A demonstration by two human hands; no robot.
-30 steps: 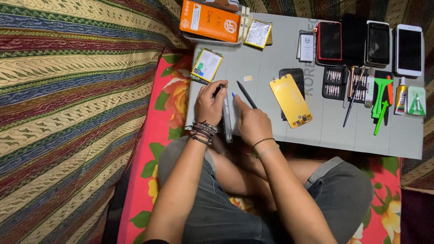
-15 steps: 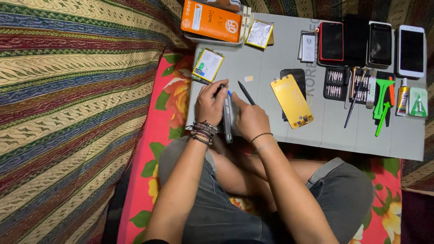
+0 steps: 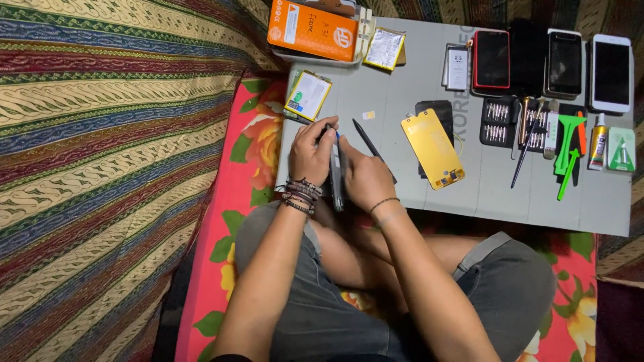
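Note:
I hold a dark phone (image 3: 335,179) on its edge between both hands, above the near left part of a grey work mat (image 3: 490,194). My left hand (image 3: 310,154) grips its left side; beaded bracelets circle that wrist. My right hand (image 3: 364,175) grips the right side. A thin dark tool (image 3: 365,137) sticks out past my right hand toward the mat's middle; whether my fingers hold it I cannot tell. A yellow phone panel (image 3: 433,149) lies just right of my right hand, partly over a black phone part (image 3: 439,110).
An orange box (image 3: 315,30) and two flat battery packs (image 3: 308,95) sit at the mat's far left. Three phones (image 3: 563,64), a screwdriver bit set (image 3: 500,121), green pry tools (image 3: 569,151) and a glue tube (image 3: 598,141) lie at right. Striped fabric (image 3: 114,154) covers the left.
Both hands stay on the upright phone. My left fingers have shifted slightly at its top end; nothing else has moved.

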